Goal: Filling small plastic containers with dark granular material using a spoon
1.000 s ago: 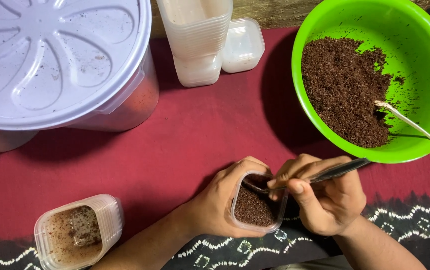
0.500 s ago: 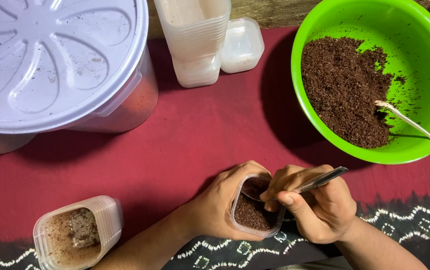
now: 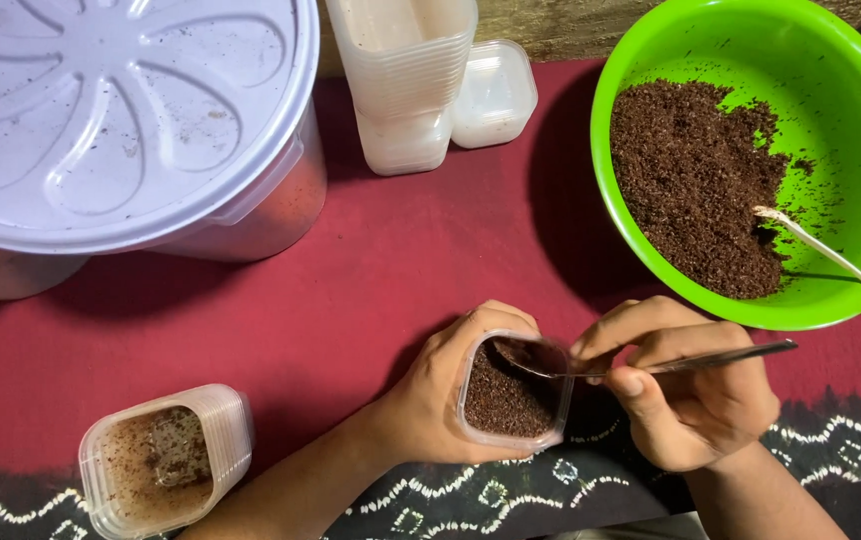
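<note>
The left hand [image 3: 441, 400] wraps a clear, square plastic cup [image 3: 511, 395] of dark crumbly grounds; the right hand [image 3: 691, 390] pinches a thin metal spoon [image 3: 651, 365] into it.

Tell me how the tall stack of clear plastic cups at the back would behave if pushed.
The stack of clear cups looks thin-walled and empty, so probably light and easy to slide on the red cloth. It stands tall on a narrow base, so a push near the top may tip it. The nested walls likely flex if squeezed.
</note>
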